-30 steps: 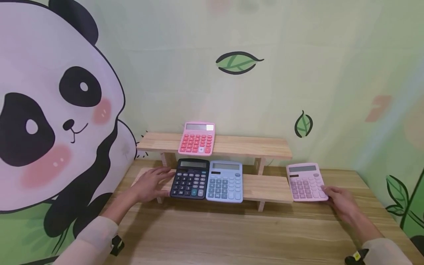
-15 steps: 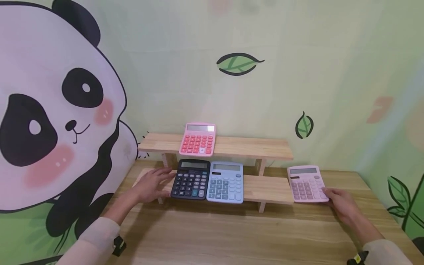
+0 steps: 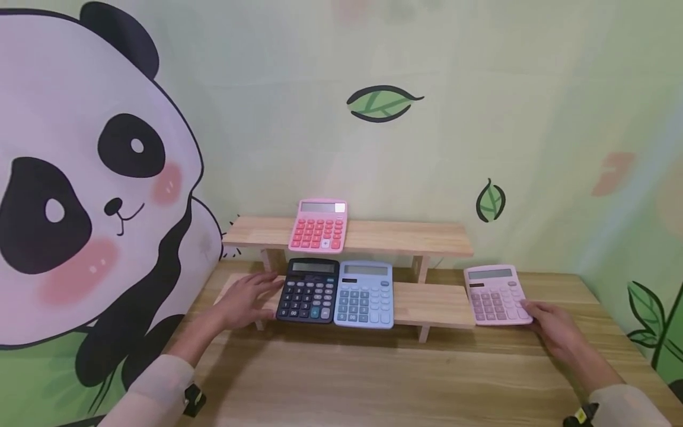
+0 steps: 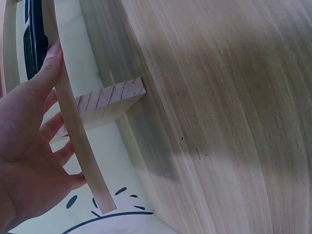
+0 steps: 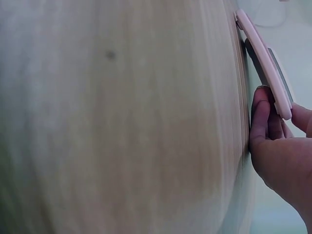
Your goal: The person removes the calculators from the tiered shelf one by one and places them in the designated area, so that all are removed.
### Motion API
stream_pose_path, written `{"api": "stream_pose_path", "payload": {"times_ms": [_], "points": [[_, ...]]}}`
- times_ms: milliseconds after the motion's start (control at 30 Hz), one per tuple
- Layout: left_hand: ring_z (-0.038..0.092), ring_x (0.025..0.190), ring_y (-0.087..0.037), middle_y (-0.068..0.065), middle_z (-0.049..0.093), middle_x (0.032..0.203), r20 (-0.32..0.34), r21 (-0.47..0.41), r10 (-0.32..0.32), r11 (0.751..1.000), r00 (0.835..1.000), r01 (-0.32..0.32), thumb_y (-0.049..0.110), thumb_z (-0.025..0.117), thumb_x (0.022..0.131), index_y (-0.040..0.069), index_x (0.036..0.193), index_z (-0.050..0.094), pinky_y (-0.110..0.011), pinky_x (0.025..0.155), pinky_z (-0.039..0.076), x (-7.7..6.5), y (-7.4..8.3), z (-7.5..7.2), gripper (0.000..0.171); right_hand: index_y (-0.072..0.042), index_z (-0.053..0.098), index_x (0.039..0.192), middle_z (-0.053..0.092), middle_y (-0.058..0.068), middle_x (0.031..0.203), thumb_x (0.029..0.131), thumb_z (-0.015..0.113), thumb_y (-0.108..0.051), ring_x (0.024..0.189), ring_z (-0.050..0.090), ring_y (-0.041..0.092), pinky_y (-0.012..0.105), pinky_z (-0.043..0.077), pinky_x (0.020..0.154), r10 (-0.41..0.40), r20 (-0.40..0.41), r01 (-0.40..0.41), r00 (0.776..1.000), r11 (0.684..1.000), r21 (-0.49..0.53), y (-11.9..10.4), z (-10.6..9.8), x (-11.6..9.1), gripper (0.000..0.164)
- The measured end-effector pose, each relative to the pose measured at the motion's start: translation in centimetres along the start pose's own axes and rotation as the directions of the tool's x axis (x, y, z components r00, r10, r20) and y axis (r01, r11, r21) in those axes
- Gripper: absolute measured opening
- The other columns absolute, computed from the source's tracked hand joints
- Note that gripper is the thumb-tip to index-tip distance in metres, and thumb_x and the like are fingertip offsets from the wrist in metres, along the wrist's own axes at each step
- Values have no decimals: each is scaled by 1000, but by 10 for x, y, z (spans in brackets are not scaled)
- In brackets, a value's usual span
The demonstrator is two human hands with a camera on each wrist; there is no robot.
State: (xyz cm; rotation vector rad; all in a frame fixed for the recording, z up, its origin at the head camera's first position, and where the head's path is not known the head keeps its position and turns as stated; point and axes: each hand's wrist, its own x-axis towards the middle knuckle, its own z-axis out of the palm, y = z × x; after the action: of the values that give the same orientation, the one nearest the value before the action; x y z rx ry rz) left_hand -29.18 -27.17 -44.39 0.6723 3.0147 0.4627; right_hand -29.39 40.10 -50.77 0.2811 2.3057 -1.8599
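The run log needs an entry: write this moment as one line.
left hand: touches lower shelf beside black calculator | right hand: grips pale pink calculator | blue calculator: on lower shelf

Head view: we look forward and down, farthest back, over table (image 3: 331, 379) and wall (image 3: 299, 136). Left wrist view: close, low, tipped sideways, sharing left hand (image 3: 240, 303) and lower shelf (image 3: 429, 303) with head view. Right wrist view: likewise (mostly table), sharing right hand (image 3: 557, 333) and pale pink calculator (image 3: 493, 296).
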Motion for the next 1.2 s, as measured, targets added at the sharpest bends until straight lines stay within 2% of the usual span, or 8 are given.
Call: {"api": "stream_pose_path", "payload": {"times_ms": [233, 367, 667, 700, 867, 1200], "points": [[33, 151, -51, -22, 38, 166, -15, 12, 31, 999, 999, -31, 38, 82, 92, 10, 157, 52, -72, 121, 25, 1, 0, 1, 77, 21, 19, 157, 21, 40, 164, 117, 34, -30, 95, 54, -16, 11, 54, 84, -33, 19, 33, 999, 999, -14, 1, -3, 1, 67], [33, 152, -50, -21, 38, 167, -13, 25, 22, 999, 1000, -21, 38, 82, 93, 10, 157, 52, -71, 122, 24, 4, -1, 0, 76, 21, 18, 157, 20, 40, 164, 117, 33, -31, 97, 53, -16, 10, 53, 86, -47, 30, 47, 998, 999, -9, 0, -4, 0, 67], [32, 152, -51, -20, 38, 167, 0, 6, -3, 1000, 1000, 3, 38, 83, 92, 11, 157, 52, -71, 122, 23, 1, -2, 2, 76, 17, 16, 161, 19, 36, 168, 117, 34, -35, 108, 54, -8, 13, 55, 88, 19, 24, -18, 1000, 1000, -16, 1, -3, -3, 70], [32, 152, -50, -20, 37, 168, 3, 3, -10, 1000, 1000, 10, 37, 83, 92, 12, 157, 52, -71, 122, 22, 0, -2, 2, 76, 17, 16, 160, 19, 36, 168, 117, 33, -34, 103, 53, -12, 13, 55, 88, 14, 26, -14, 1000, 1000, -14, 1, -2, -3, 69], [32, 152, -50, -19, 38, 168, -3, -4, -14, 1000, 1000, 14, 37, 83, 92, 13, 157, 53, -70, 123, 22, -1, -2, 2, 75, 20, 17, 158, 21, 38, 165, 117, 33, -31, 98, 54, -15, 14, 55, 89, -18, 33, 18, 999, 1000, -10, -1, -3, 0, 67], [34, 151, -51, -21, 40, 166, -11, -7, 9, 1000, 1000, -9, 39, 82, 92, 11, 156, 54, -71, 122, 23, -1, -2, 2, 75, 22, 16, 157, 21, 39, 163, 117, 34, -29, 97, 55, -13, 15, 56, 88, -14, 54, 15, 998, 1000, -5, 3, -8, 1, 67]]}}
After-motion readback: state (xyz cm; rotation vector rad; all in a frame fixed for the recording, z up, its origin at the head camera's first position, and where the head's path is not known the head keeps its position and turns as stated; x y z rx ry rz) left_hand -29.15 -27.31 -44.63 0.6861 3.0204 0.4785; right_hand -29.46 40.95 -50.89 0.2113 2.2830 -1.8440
